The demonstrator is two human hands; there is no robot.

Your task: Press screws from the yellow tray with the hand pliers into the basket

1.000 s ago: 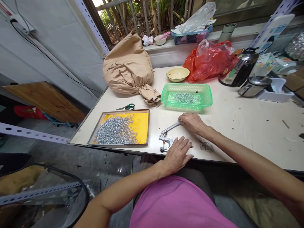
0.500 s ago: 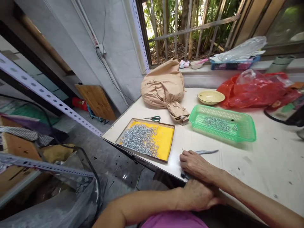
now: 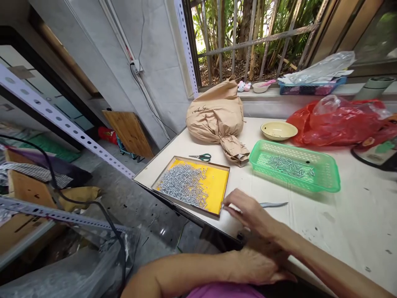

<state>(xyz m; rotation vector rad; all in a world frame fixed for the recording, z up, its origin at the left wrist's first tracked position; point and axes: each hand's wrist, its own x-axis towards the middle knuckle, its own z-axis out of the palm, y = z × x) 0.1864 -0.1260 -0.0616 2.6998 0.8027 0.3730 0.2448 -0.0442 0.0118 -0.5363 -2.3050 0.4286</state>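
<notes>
My right hand [image 3: 248, 210] is raised a little over the table, by the right edge of a shallow cardboard tray [image 3: 224, 191]. Its fingertips are pinched together; a tiny bright spot shows at them, too small to name. Many small silvery metal pins [image 3: 182, 182] lie heaped on the tray's yellow lining [image 3: 217, 178]. Beneath my right wrist, at the table's front edge, rests my left hand [image 3: 260, 258], its fingers mostly hidden. A slim grey-blue curved tool [image 3: 274, 204] lies beyond the right hand, partly covered by it.
A green plastic basket [image 3: 335, 174] holds more of the small metal pieces. Dark-handled scissors [image 3: 204, 157] lie behind the tray. Farther back are a brown paper bag [image 3: 214, 116], a cream bowl [image 3: 279, 129] and a red plastic bag [image 3: 338, 124]. The table edge [image 3: 182, 212] drops off at left.
My right hand has lifted off the table and moved left to the tray's edge, its fingers now pinched. My left hand has hardly moved. The view has shifted slightly.
</notes>
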